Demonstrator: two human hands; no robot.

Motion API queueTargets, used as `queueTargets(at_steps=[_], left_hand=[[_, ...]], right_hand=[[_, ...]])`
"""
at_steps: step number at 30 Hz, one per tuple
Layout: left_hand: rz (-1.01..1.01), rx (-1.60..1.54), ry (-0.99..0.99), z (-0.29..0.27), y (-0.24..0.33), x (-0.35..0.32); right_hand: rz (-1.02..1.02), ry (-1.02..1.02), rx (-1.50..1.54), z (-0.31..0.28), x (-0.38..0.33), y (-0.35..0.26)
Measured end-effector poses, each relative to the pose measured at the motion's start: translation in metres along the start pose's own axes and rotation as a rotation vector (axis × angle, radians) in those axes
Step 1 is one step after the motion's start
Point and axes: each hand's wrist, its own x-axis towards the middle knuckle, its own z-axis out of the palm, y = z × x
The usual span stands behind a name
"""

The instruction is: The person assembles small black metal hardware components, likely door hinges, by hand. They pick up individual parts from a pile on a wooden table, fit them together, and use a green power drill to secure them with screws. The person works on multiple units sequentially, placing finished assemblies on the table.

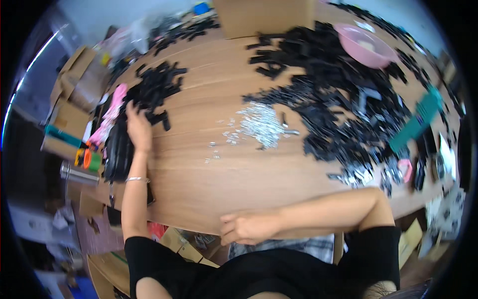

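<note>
My left hand (138, 128) is stretched out to the left side of the table, fingers extended and slightly blurred. It is at the near edge of a pile of small black plastic parts (158, 84) and beside a black zipped pouch (118, 152). Nothing shows in its fingers. My right hand (249, 227) rests at the table's front edge, its fingers curled in; whatever they may hold is hidden. Beyond it, mid-table, lies a heap of small shiny metal pieces (261, 124), with a few scattered toward the left.
A large heap of black parts (328, 84) covers the right side, with a pink basin (366, 46) at its back. A green elongated object (417, 119) stands at the right. A cardboard box (266, 17) sits at the back. A steel flask (78, 173) and orange-green tape (92, 160) lie far left.
</note>
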Motion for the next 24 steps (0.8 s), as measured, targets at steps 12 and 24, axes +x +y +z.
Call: queueTargets(at_steps=[12,24], left_hand=[[-0.878,-1.551,-1.194,-0.068,0.220,-0.097],[-0.941,-1.532,-1.251,-0.060,0.250,-0.124]], right_hand=[[0.985,0.906,-0.957,-0.168,-0.108,-0.048],[0.969,0.719,-1.161,-0.176,-0.196,-0.025]])
